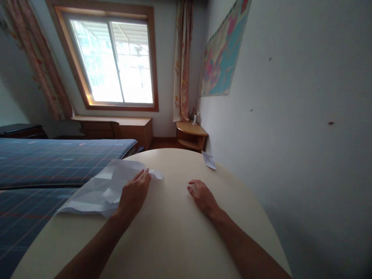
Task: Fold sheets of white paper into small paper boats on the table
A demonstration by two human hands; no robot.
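Observation:
My left hand (134, 193) lies flat, fingers stretched out, on the right edge of a loose pile of white paper sheets (99, 190) at the left side of a round cream table (171, 232). My right hand (202, 197) rests palm down on the bare tabletop to the right, fingers slightly apart and holding nothing. A small folded white paper shape (209, 160) sits at the table's far right edge, beyond my right hand.
A bed with a blue plaid cover (52, 159) runs along the left. A white wall (290, 116) with a map (222, 54) is close on the right. A wooden desk (122, 128), a corner shelf (192, 135) and a window (113, 62) stand ahead.

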